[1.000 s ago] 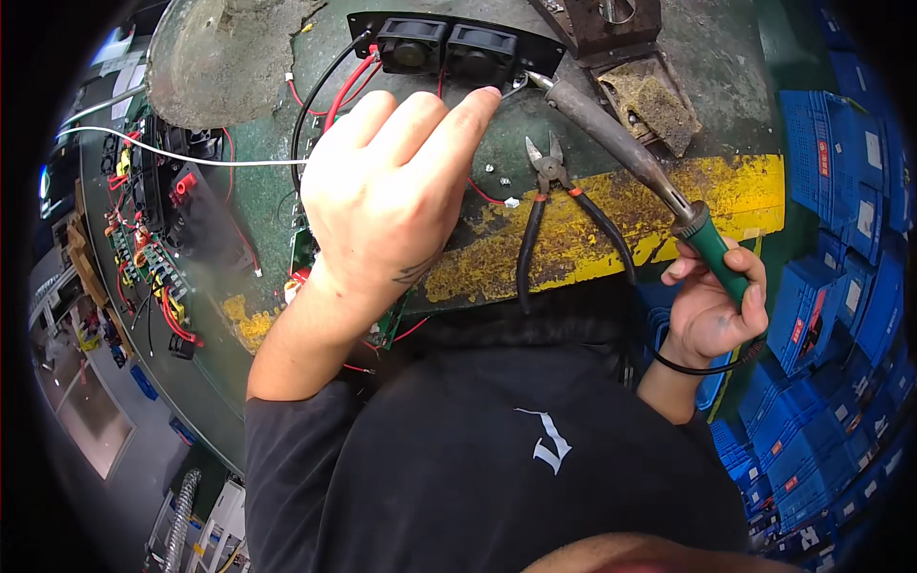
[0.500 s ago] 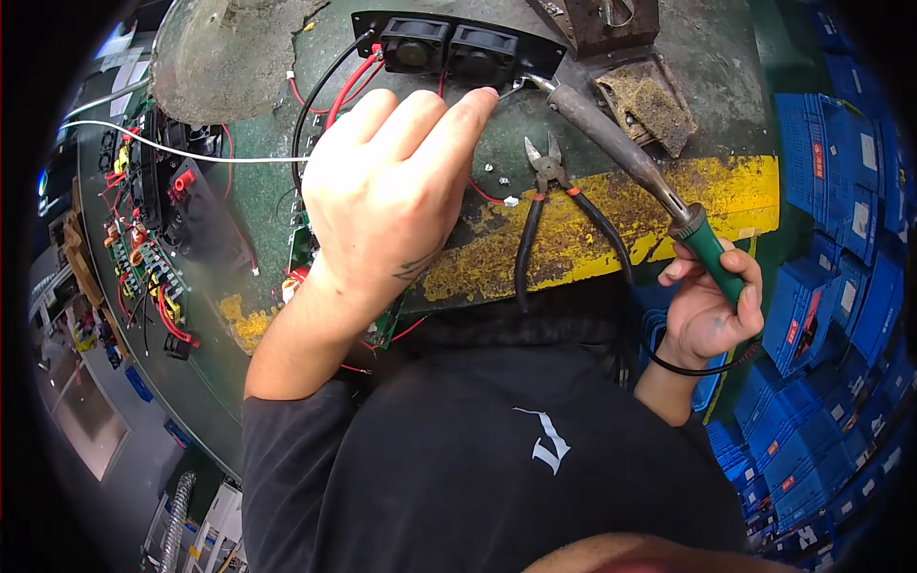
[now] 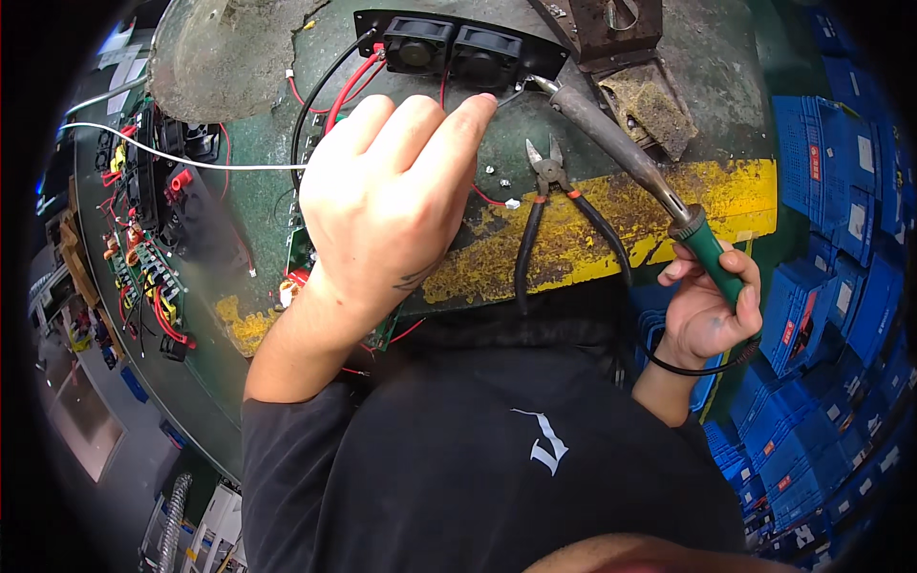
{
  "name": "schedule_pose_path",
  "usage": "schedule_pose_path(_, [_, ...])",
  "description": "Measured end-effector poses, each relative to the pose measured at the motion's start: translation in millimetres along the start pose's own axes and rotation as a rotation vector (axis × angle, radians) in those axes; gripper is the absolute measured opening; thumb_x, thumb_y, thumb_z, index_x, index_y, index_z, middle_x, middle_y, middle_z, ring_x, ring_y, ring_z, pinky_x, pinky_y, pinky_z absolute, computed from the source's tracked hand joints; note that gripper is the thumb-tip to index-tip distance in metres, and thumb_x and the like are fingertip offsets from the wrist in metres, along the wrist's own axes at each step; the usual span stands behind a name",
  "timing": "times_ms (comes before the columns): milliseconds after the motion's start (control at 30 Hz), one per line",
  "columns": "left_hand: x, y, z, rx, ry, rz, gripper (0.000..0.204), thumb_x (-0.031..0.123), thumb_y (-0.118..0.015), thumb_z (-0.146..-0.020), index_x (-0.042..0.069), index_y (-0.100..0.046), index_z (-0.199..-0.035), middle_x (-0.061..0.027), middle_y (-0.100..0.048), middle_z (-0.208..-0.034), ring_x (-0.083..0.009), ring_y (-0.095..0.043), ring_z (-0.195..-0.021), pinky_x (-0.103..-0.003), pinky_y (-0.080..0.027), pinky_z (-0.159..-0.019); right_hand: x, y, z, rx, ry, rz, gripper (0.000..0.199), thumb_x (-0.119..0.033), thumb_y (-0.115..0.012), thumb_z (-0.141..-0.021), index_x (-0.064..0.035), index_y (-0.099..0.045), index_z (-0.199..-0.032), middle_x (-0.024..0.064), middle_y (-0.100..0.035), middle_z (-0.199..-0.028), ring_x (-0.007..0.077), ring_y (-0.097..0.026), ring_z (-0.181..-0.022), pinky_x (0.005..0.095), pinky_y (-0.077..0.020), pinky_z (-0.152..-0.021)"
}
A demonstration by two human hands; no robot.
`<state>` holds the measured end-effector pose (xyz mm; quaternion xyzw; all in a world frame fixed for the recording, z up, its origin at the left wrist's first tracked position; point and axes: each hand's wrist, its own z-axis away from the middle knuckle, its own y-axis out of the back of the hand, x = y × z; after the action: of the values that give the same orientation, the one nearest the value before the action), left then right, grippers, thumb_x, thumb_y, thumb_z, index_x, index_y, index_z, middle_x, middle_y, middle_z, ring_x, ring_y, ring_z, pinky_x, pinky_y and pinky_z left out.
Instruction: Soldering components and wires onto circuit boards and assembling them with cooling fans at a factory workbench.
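My left hand (image 3: 392, 186) is closed in a pinch, and a thin grey wire (image 3: 511, 97) runs from its fingertips to a terminal at the right corner of a black panel (image 3: 549, 55). Two black fans (image 3: 487, 57) sit on that panel. In my right hand (image 3: 712, 310) is a soldering iron (image 3: 611, 134), gripped by its green handle. Its tip touches or nearly touches the same terminal. A pale strand (image 3: 220, 166) runs from the left to behind my left hand; whether it continues as the grey wire is hidden. Beneath that hand lies a partly covered circuit board (image 3: 301, 250).
Diagonal cutters (image 3: 548, 177) with black handles lie between my hands, jaws apart. A worn sponge (image 3: 654, 105) sits below a rusty metal stand (image 3: 616, 33). Other wired boards (image 3: 143, 258) stand at the left. Blue crates (image 3: 802, 306) are stacked beyond the bench's right edge.
Both hands hold nearly the same pose. The view has shifted very slightly; the grey wire and the iron's tip stay at the panel's corner.
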<state>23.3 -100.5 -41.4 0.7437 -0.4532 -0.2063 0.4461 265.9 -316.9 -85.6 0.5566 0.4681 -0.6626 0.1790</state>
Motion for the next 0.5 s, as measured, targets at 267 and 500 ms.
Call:
schedule_pose_path(267, [2, 19, 1, 0.067, -0.051, 0.129, 0.036, 0.002, -0.074, -0.069, 0.005, -0.074, -0.105, -0.0037, -0.054, -0.076, -0.0201, -0.051, -0.063, -0.033, -0.043, -0.056, -7, 1, 6, 0.004, 0.011, 0.023, 0.048, -0.042, -0.044, -0.098, -0.002, -0.065, -0.115, 0.0305, -0.068, -0.113, 0.0353, -0.071, -0.077, 0.0425, -0.0569, -0.06])
schedule_pose_path(500, [18, 108, 13, -0.169, 0.228, 0.391, 0.022, -0.001, -0.077, -0.078, 0.002, -0.074, -0.1, -0.0081, -0.064, -0.077, -0.021, -0.059, -0.062, -0.032, -0.047, -0.058, -12, 12, 24, 0.11, 0.052, 0.009, 0.049, -0.044, -0.045, -0.098, -0.0042, -0.065, -0.117, 0.0311, -0.07, -0.108, 0.033, -0.07, -0.074, 0.0404, -0.0558, -0.061])
